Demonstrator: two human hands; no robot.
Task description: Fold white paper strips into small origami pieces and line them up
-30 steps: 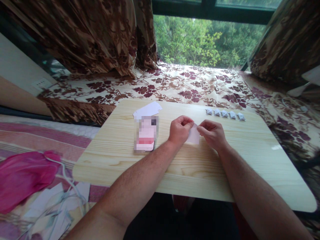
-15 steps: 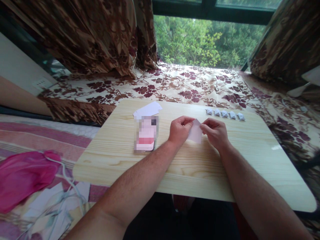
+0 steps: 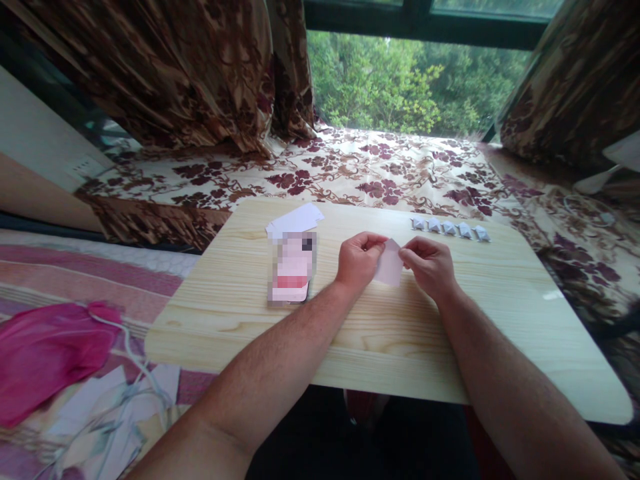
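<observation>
A small sheet of white paper (image 3: 389, 268) is held up between both hands over the table, its top edge coming to a point. My left hand (image 3: 361, 257) pinches its left side with thumb and forefinger. On the opposite side, my right hand (image 3: 429, 261) grips the upper right edge with closed fingertips. Beyond my right hand stands a row of several small folded paper shapes (image 3: 449, 229). To the left of my left hand lies a phone (image 3: 293, 267), blurred out in part, and behind it a small stack of white paper strips (image 3: 296, 219).
The light wooden table (image 3: 230, 320) has rounded corners. Left of it, a striped bed holds a bright pink cloth (image 3: 55, 357), a white cable (image 3: 129, 340) and loose papers (image 3: 90, 400). A floral-covered window ledge (image 3: 380, 167) runs behind the table, between patterned curtains (image 3: 210, 73).
The paper's lower right corner has shifted slightly left and its tilt differs a little. Both hands stay in nearly the same place, still gripping it.
</observation>
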